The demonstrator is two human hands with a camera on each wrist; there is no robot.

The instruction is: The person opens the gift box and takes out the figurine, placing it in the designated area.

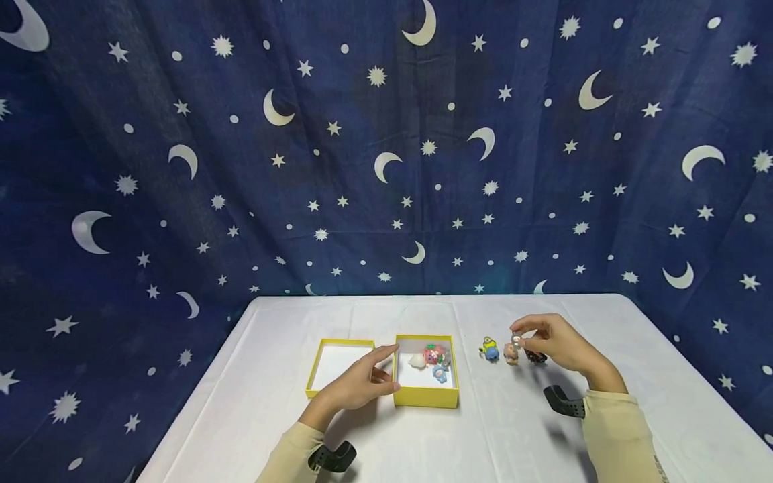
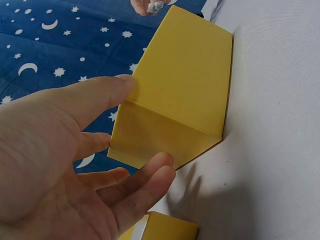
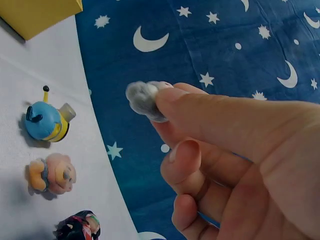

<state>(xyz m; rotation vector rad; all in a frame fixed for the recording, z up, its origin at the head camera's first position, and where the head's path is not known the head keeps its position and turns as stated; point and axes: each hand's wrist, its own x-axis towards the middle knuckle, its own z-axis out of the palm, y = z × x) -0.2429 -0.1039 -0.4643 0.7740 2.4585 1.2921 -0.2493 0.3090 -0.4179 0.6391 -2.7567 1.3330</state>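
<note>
The right hand pinches a small grey toy between thumb and forefinger, its other fingers folded in toward the palm and clear of the toy. The left hand is open, fingers spread and gently bent along the near left side of a yellow box, with the thumb tip at the box's top edge; whether every finger touches the wall is hard to tell. The grey toy sits at the right hand's fingertips, raised above the table; it looks rounded and lumpy, mostly grey with a paler patch, and the thumb covers part of it. Just left of the right hand stand a yellow and blue toy and a tan bear, while a black-haired toy with red on it is beneath that hand. Inside the box, to the right of the left hand, a white toy, a pinkish red toy, a light blue toy and a greyish figure lie close together. A shallow yellow tray with a white inside is partly behind the left hand, on its left. Both wrists wear black bands.
</note>
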